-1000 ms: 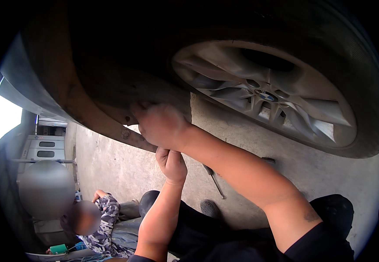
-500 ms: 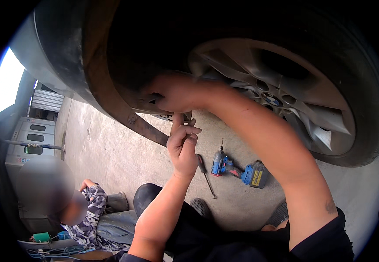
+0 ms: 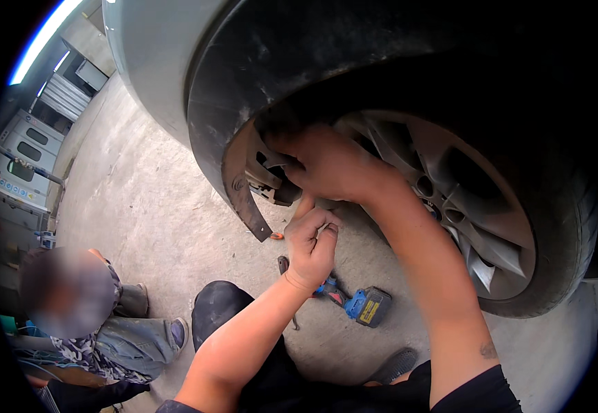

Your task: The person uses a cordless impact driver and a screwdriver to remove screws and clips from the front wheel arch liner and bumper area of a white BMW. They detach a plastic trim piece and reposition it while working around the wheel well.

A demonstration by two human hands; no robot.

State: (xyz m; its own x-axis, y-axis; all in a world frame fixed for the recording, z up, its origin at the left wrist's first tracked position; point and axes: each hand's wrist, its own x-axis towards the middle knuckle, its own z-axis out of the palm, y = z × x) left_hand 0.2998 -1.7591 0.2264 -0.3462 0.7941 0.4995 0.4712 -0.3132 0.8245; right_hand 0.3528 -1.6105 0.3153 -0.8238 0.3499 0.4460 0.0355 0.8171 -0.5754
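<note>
My right hand (image 3: 337, 162) reaches into the wheel arch beside the tyre. Its fingers are bent at light-coloured parts (image 3: 261, 168) behind the dark arch trim (image 3: 278, 69); the fingertips are lost in shadow. Just below, my left hand (image 3: 311, 244) points its index finger up toward the underside of those parts, with its thumb and other fingers curled together. Whatever it holds, if anything, does not show. Under the left wrist lie a blue cordless driver (image 3: 364, 306), its front end covered by the hand, and a screwdriver (image 3: 283, 265) with a dark handle, partly hidden by my arm.
The car's alloy wheel (image 3: 464, 206) stands close by my right forearm. The trim's loose lower end (image 3: 258, 224) hangs above the concrete floor (image 3: 154, 193), near a small orange item (image 3: 276, 235). A person (image 3: 116, 344) sits low at the left, by blue cables.
The view has shifted, showing more of the fender and arch trim. Both hands stay at the wheel arch. The left hand now covers the front of the driver.
</note>
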